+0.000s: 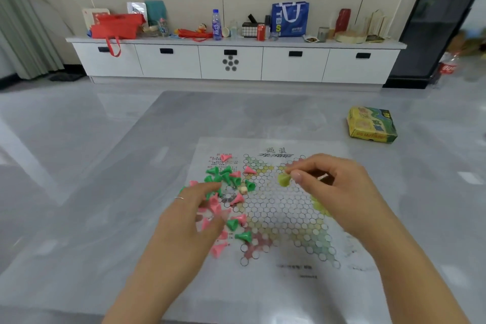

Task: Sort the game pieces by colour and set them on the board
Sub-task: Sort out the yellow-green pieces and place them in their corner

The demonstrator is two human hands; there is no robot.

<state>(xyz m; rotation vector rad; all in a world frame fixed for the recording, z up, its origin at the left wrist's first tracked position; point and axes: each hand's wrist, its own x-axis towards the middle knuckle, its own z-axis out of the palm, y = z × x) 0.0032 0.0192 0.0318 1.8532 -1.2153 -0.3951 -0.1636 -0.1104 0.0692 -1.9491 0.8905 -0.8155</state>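
A paper board (278, 213) printed with a star of circles lies on the grey table. Several green cone pieces (219, 175) and pink cone pieces (238, 198) lie jumbled over its left part, with a small cream die (243, 190) among them. My left hand (192, 214) hovers over the pile with fingers curled; whether it holds a piece I cannot tell. My right hand (339, 192) pinches a yellow-green piece (284, 179) above the board's upper middle. Several more yellow-green pieces (319, 205) sit at the board's right point, partly hidden by that hand.
A yellow and green game box (372, 125) rests on the table at the far right. Beyond the table stands a white cabinet (234, 60) crowded with bags, bottles and cans. A cola bottle (448, 67) stands on the floor at right.
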